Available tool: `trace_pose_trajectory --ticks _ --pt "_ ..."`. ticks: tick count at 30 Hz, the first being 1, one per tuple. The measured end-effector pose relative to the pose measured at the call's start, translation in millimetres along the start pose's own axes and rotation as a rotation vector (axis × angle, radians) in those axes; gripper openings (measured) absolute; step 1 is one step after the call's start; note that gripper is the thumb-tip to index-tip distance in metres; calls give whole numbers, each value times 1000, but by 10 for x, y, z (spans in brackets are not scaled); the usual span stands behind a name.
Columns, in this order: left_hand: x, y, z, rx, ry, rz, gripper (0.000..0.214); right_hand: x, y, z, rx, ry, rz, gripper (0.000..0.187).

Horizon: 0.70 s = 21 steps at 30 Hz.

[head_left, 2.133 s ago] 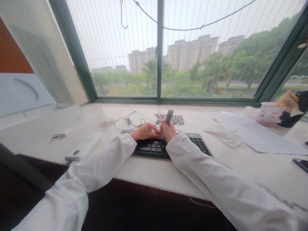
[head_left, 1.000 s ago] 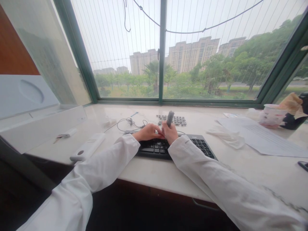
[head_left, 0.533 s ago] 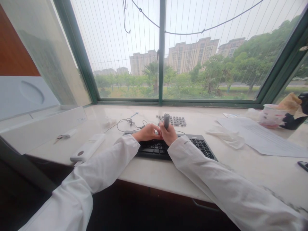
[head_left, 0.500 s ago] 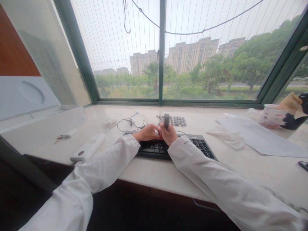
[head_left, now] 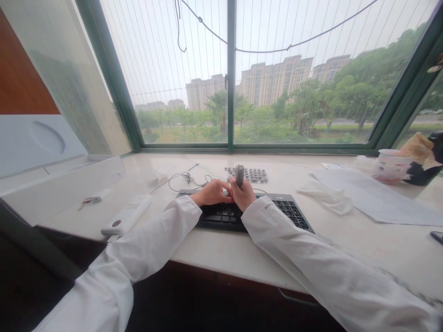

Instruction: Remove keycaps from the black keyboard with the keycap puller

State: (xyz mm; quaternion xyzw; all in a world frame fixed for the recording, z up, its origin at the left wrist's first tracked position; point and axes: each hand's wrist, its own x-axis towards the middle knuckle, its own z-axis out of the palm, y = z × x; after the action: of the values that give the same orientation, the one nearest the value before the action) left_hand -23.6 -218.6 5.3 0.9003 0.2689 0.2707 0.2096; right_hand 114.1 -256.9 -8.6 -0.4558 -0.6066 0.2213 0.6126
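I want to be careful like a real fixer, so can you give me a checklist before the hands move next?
1. Right hand holding the tool: ok, the grey handle sticks up out of the fist.
2. Tool's tip in the proper spot: cannot tell, the hands hide it.
3. Left hand safe from the tip: cannot tell, it is right beside the right hand.
4. Keyboard resting on the table: ok, it lies under the hands.
5. Grey pieces set out neatly: ok, they lie in rows beyond the keyboard.
6. Cable untangled: not ok, it lies in messy loops.
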Motion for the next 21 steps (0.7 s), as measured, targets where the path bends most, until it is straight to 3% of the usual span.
trace_pose_trajectory --ticks 15,21 --pt "2 -10 8 -37 -16 -51 28 3 7 -1 -19 -31 7 37" --pt "7 -37 6 -22 -7 -49 29 -8 -2 9 -101 -13 -116 33"
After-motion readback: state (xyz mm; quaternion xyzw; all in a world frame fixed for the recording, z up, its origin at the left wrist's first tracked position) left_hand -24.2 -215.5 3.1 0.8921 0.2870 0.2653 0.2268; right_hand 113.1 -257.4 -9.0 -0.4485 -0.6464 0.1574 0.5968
